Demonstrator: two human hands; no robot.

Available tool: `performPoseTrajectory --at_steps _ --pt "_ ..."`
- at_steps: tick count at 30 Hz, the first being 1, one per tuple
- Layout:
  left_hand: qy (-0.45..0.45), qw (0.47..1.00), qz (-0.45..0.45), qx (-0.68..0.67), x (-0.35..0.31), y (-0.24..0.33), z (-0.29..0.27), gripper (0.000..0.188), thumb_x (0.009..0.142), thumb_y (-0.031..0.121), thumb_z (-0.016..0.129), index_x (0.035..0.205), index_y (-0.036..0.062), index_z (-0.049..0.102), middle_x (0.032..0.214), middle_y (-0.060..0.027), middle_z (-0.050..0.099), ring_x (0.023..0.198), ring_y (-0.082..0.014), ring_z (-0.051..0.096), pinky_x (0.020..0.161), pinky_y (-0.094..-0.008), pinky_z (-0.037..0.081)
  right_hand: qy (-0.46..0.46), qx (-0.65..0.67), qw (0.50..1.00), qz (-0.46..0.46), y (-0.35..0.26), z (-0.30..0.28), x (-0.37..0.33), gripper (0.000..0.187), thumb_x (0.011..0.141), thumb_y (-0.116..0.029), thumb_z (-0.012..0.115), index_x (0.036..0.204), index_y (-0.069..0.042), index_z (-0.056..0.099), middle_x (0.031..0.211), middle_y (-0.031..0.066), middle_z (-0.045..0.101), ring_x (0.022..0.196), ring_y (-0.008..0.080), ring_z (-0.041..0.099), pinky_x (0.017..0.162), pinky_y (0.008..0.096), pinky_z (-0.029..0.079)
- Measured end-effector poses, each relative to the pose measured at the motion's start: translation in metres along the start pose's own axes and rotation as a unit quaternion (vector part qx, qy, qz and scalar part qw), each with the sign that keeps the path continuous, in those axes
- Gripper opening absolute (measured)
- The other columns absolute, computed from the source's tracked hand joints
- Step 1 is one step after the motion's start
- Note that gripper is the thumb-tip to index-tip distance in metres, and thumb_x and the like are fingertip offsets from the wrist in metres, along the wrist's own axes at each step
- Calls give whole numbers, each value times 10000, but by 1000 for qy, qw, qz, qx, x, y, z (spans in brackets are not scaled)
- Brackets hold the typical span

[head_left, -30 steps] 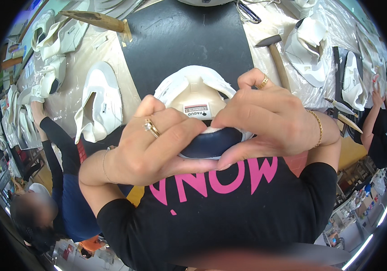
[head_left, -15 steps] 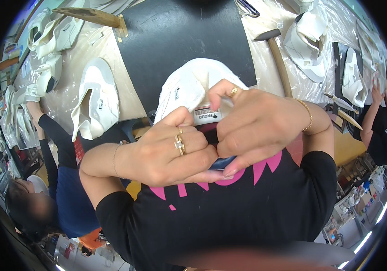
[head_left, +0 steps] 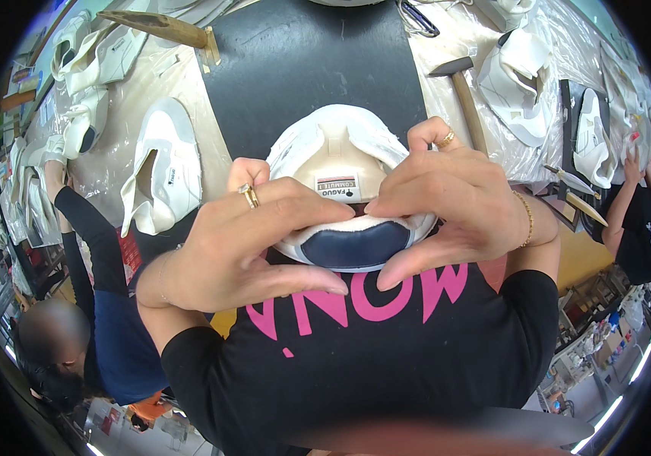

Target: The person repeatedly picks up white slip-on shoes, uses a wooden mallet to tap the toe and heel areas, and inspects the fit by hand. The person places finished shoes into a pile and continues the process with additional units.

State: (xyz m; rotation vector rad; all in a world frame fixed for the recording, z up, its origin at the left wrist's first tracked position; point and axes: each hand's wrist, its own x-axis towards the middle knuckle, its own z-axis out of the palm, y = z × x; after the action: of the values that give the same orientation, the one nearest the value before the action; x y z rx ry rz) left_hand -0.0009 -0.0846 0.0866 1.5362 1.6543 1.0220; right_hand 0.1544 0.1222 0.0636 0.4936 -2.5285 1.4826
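Observation:
A white shoe upper [head_left: 318, 125] is held close to my chest, its opening facing up. Its dark navy heel patch [head_left: 356, 245] points toward me, and a small label shows on the cream lining inside. My left hand [head_left: 253, 235] grips the left side of the heel collar, fingertips at the inner rim and thumb below near the patch. From the right, my right hand [head_left: 454, 201] pinches the same collar, fingers over the rim and thumb at the patch's lower right. The fingertips of both hands nearly meet at the middle of the rim.
A black mat [head_left: 310, 68] lies on the plastic-covered table. A hammer [head_left: 466, 99] and another white upper [head_left: 523, 83] are to the right; a grey-white upper [head_left: 164, 167] and a pointed wooden tool [head_left: 154, 26] are left. Co-workers stand at both sides.
My hands have spread from a tight, folded grip on the collar, opening the shoe upper. The navy heel patch and the cream lining now show. Both thumbs have moved apart.

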Motion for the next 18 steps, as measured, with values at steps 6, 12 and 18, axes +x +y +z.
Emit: performPoseTrajectory --at_steps 6,12,18 --pt "-11 1000 8 -16 -4 -5 -1 598 499 297 928 989 41 701 863 -54 713 700 -158 599 715 -309 324 -5 42 999 19 2 4 -2 581 603 -415 888 1010 -59 673 877 25 692 732 162 633 744 318 345" --pt "-18 999 12 29 -5 -5 2 604 537 294 922 1029 39 683 878 -68 708 706 -186 559 726 -322 331 9 73 997 39 5 6 -5 573 596 -373 904 1012 -50 677 886 34 690 736 164 607 743 322 357" --pt "79 992 -54 -84 15 -5 -4 734 569 133 932 1207 -33 610 1006 -62 621 896 -150 555 787 -265 437 138 217 955 145 7 -5 12 587 606 -283 915 1041 20 661 875 30 596 746 111 472 639 244 350"
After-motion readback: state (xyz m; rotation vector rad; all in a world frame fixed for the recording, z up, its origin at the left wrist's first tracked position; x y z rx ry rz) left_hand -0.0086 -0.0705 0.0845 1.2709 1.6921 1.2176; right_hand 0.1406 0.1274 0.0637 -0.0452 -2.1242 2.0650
